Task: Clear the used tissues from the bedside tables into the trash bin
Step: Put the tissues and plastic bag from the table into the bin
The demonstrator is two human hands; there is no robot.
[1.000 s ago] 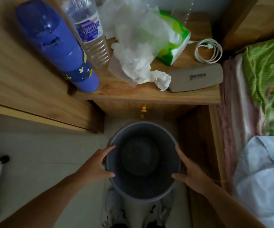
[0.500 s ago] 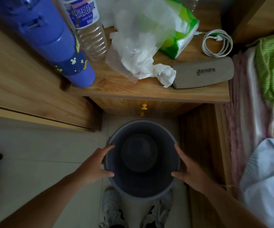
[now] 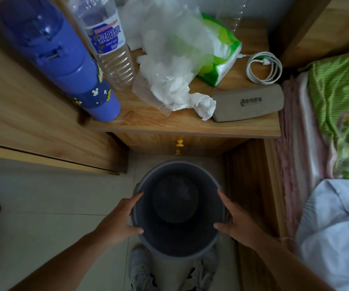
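Observation:
A dark grey trash bin (image 3: pixel 177 164) with nothing visible inside hangs over my shoes, just in front of the wooden bedside table (image 3: pixel 148 122). My left hand (image 3: pixel 117 223) grips its left rim, thumb inside and fingers along the outside. On the opposite rim, my right hand (image 3: pixel 236 225) holds it the same way. A crumpled white tissue (image 3: pixel 204 106) lies near the table's front edge. It touches a clear plastic bag (image 3: pixel 169 59) stuffed with more white tissues.
On the table also stand a blue flask (image 3: pixel 64 59) and a water bottle (image 3: pixel 110 49) at the left, with a green tissue pack (image 3: pixel 221 59), a coiled white cable (image 3: pixel 263 68) and a grey case (image 3: pixel 249 102) at the right. A bed (image 3: pixel 337 101) borders the right; a wooden cabinet (image 3: pixel 22 122) the left.
Both hands keep the same hold on the bin's rim. Only the view has shifted a little; the bin stays in front of the table.

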